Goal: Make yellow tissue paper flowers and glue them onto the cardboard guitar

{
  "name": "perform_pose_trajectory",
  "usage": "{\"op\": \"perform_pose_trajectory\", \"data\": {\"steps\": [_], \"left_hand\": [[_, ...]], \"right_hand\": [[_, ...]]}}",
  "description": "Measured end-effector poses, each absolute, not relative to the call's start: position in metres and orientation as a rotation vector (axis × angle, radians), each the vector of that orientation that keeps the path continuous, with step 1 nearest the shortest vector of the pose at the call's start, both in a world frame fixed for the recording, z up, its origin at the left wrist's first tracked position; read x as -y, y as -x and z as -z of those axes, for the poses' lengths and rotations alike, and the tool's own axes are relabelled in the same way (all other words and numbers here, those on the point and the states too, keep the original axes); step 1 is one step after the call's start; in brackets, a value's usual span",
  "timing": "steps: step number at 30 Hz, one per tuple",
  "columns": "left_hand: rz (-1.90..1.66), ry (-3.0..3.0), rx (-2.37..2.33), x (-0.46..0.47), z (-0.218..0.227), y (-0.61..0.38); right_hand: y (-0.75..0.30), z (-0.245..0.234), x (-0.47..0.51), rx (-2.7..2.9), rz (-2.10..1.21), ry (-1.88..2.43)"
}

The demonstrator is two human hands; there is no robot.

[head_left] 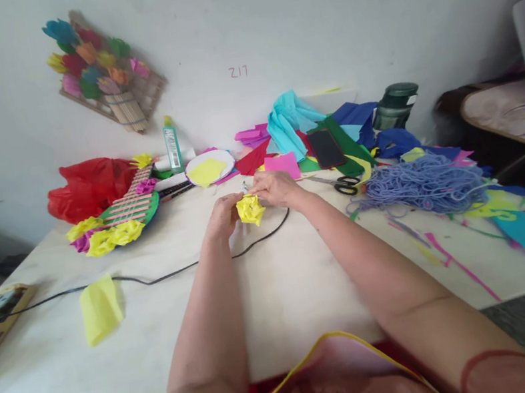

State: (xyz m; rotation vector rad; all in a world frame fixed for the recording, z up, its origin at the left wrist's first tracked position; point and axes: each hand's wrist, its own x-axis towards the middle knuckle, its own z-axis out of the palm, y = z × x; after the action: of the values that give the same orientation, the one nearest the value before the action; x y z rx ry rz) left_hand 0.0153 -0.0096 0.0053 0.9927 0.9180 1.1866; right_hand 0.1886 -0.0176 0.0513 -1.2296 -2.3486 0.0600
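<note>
Both my hands meet over the far middle of the pale table (283,287), closed on a crumpled yellow tissue-paper flower (250,210). My left hand (222,216) grips its left side with the fingers curled. My right hand (275,188) pinches its top right, where a small silvery bit shows between the fingers. A black cable (155,278) runs across the table just behind and under the flower.
A loose yellow tissue sheet (101,308) lies at left. A paper guitar craft (125,210), red bag (88,184), glue bottle (172,146) and white plate (209,168) stand behind. Scissors (344,183), a dark phone (326,148), lilac yarn (423,185) and coloured paper crowd the right.
</note>
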Motion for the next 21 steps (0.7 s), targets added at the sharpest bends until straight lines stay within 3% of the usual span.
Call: {"op": "perform_pose_trajectory", "data": {"steps": [21], "left_hand": [[-1.119,-1.096,-0.767,0.023,-0.017,-0.014]], "right_hand": [[-0.191,-0.061,0.026,2.411,0.042,1.308]]}}
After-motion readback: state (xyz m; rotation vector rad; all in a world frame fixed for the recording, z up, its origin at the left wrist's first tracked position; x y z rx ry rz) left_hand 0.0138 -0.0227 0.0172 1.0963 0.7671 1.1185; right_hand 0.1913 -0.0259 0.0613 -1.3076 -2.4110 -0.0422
